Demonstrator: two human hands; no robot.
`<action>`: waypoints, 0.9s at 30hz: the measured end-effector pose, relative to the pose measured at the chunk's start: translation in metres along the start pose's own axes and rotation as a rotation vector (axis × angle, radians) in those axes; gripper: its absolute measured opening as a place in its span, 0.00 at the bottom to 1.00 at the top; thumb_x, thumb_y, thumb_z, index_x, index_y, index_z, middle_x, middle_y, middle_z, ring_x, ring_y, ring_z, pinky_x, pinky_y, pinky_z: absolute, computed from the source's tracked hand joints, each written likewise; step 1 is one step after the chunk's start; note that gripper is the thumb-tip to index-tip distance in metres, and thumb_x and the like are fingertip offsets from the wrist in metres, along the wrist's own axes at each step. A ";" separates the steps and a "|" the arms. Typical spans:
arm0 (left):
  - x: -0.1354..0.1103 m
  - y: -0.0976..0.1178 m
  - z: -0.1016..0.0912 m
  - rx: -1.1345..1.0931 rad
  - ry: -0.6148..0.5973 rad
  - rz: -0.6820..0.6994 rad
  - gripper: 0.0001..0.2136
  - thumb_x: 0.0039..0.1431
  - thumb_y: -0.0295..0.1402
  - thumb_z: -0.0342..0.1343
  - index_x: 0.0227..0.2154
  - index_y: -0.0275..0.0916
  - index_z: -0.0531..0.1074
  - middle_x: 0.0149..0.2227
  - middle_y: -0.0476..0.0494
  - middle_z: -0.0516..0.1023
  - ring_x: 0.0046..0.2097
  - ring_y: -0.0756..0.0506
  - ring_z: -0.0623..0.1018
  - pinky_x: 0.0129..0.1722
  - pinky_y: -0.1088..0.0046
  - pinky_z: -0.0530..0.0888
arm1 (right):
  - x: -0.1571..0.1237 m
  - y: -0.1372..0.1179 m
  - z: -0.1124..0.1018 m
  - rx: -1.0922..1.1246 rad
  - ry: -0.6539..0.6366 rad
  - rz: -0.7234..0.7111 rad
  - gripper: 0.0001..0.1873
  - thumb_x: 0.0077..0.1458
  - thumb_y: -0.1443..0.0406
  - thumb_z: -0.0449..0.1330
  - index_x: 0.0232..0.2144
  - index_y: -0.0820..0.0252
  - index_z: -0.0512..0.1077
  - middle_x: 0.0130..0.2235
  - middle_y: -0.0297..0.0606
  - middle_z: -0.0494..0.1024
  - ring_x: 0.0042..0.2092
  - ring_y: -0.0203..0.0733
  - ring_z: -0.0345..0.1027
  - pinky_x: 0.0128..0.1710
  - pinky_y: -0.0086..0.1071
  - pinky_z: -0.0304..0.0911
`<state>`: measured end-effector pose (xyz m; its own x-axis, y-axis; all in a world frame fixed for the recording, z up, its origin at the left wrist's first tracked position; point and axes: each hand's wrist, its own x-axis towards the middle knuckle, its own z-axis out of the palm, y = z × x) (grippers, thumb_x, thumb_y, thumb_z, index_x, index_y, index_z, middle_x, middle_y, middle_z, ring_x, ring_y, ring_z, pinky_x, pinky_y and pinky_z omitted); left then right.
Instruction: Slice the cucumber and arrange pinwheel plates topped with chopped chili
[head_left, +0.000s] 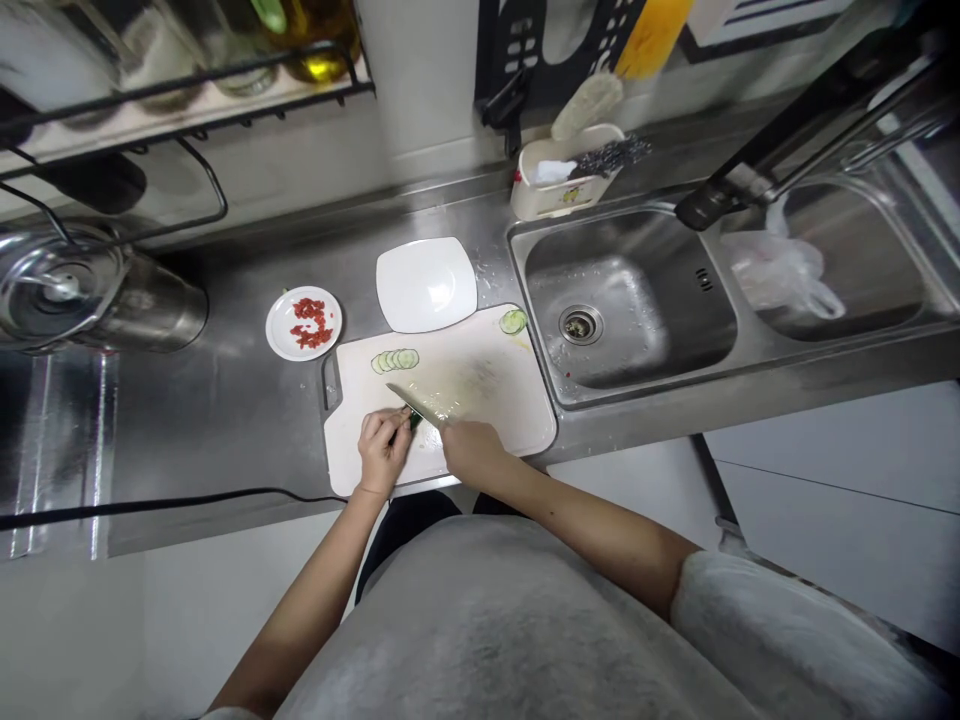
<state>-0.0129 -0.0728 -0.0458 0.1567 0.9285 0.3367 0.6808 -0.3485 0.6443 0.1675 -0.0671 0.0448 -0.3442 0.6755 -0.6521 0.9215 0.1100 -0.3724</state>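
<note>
My left hand [384,445] is closed around a dark green piece of cucumber [415,420], mostly hidden by the fingers, on a white cutting board [517,405]. In my right hand [474,452] is the handle of a kitchen knife [417,403]. Its blade points up and left, right beside the fingertips of my left hand. A row of overlapping cucumber slices [395,360] lies near the board's upper left. More cucumber slices [513,321] are piled at the upper right corner.
Behind the board sits a white squarish plate [426,280]. To its left, a small white dish [277,335] holds small red pieces. A steel sink [630,300] adjoins the board on the right. A steel pot [150,300] and a wire rack [217,195] occupy the left.
</note>
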 end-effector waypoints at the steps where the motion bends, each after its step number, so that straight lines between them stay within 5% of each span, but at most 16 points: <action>1: 0.000 0.001 0.000 0.005 -0.003 -0.010 0.06 0.60 0.30 0.53 0.38 0.40 0.74 0.35 0.43 0.76 0.41 0.46 0.75 0.42 0.64 0.74 | 0.000 -0.001 0.003 0.000 0.027 0.004 0.15 0.57 0.73 0.49 0.44 0.64 0.71 0.40 0.50 0.79 0.45 0.46 0.73 0.41 0.33 0.64; 11: -0.002 0.007 -0.002 0.015 0.032 -0.063 0.09 0.63 0.35 0.50 0.41 0.40 0.72 0.37 0.42 0.76 0.40 0.46 0.74 0.42 0.67 0.72 | -0.020 0.010 0.007 -0.039 0.214 0.058 0.17 0.64 0.62 0.44 0.48 0.63 0.66 0.39 0.48 0.78 0.42 0.48 0.73 0.38 0.35 0.62; 17: 0.020 0.025 -0.007 -0.006 0.258 -0.233 0.15 0.63 0.38 0.49 0.50 0.40 0.68 0.46 0.38 0.71 0.45 0.44 0.72 0.40 0.68 0.70 | -0.039 0.034 -0.002 -0.223 0.331 0.061 0.22 0.63 0.60 0.48 0.56 0.63 0.61 0.42 0.49 0.76 0.44 0.49 0.70 0.41 0.36 0.58; 21: 0.054 0.040 -0.011 0.043 0.052 -0.049 0.13 0.62 0.38 0.50 0.47 0.44 0.72 0.47 0.40 0.72 0.52 0.41 0.69 0.52 0.59 0.65 | -0.051 0.049 -0.007 -0.356 0.361 0.018 0.24 0.63 0.62 0.48 0.59 0.65 0.58 0.41 0.51 0.76 0.44 0.50 0.69 0.41 0.37 0.56; 27: 0.088 0.052 0.000 -0.015 -0.340 0.111 0.08 0.57 0.38 0.56 0.38 0.49 0.77 0.44 0.45 0.76 0.47 0.41 0.72 0.49 0.59 0.67 | -0.061 0.061 -0.010 -0.470 0.394 -0.070 0.22 0.63 0.66 0.47 0.59 0.64 0.60 0.40 0.51 0.76 0.42 0.47 0.68 0.41 0.36 0.54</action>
<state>0.0364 -0.0096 0.0172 0.4603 0.8733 0.1595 0.6356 -0.4496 0.6276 0.2465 -0.0940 0.0682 -0.3967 0.8638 -0.3107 0.9109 0.4124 -0.0164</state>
